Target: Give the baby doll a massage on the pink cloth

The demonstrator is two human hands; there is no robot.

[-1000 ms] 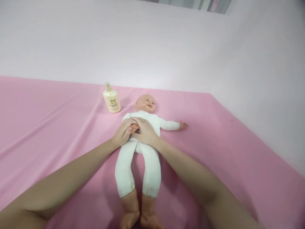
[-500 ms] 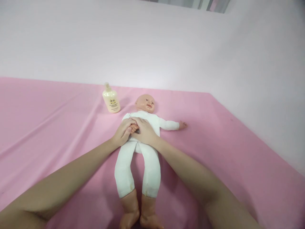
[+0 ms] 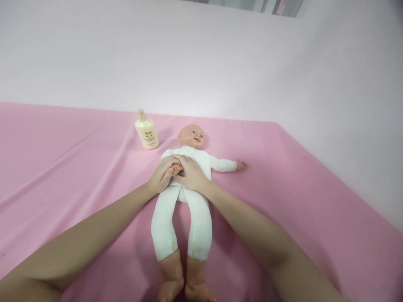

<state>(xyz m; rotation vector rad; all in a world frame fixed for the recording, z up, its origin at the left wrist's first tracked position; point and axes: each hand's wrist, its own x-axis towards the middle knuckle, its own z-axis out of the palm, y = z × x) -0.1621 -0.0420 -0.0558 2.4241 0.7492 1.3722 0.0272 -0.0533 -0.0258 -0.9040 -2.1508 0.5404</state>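
- Here, the left hand (image 3: 162,175) and the right hand (image 3: 191,173) meet over the belly of a doll (image 3: 185,184); both grips are closed around the doll's small hand (image 3: 176,169), which shows as an orange bit between the fingers.
- The doll lies on its back on a pink sheet (image 3: 63,167), head away from the person, legs toward the near edge of the view, in a white suit.
- Its other arm (image 3: 225,165) stretches out to the right, flat on the sheet.
- A cream lotion bottle (image 3: 146,131) stands upright just left of the doll's head, apart from it; its label print is too small to read.
- Wide bare sheet lies on both sides of the doll; the sheet's far edge meets a pale wall (image 3: 201,54), and its right edge slants toward the person.
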